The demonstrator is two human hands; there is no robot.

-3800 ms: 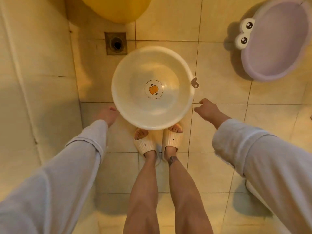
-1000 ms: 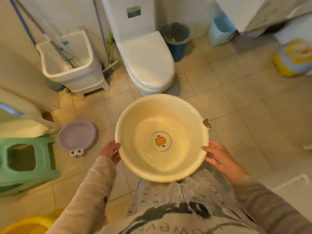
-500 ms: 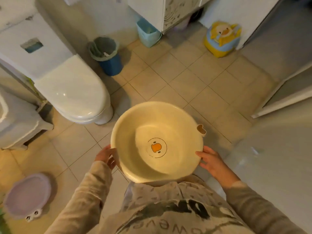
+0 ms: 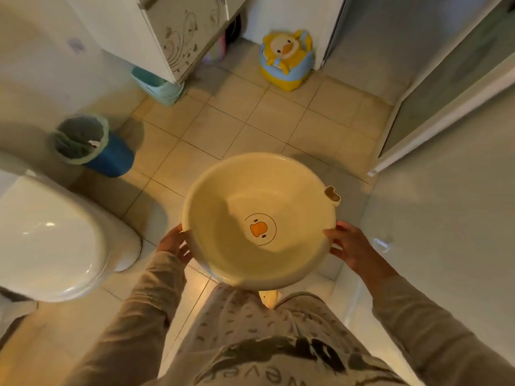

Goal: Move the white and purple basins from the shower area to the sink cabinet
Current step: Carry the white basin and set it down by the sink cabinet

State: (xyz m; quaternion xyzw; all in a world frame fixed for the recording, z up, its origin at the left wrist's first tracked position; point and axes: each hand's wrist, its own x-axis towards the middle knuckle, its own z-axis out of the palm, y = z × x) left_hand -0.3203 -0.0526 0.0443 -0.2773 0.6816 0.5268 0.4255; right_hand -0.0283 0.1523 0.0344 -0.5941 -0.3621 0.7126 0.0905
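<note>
The round white basin (image 4: 223,218), with an orange duck print on its bottom, is held level in front of my waist above the tiled floor. My left hand (image 4: 174,243) grips its left rim and my right hand (image 4: 348,246) grips its right rim. The sink cabinet (image 4: 167,32), white with a swirl-patterned door, stands at the top of the view, ahead and a little left. The purple basin is out of view.
A white toilet (image 4: 55,240) sits close on the left. A blue waste bin (image 4: 92,146) and a teal bin (image 4: 158,84) stand by the cabinet. A yellow duck potty (image 4: 287,59) is ahead. A glass partition (image 4: 446,93) runs along the right.
The white basin was lifted off the shower floor by both hands. My view has swung right, away from the purple basin and toilet, and the cabinet and potty are nearer.
</note>
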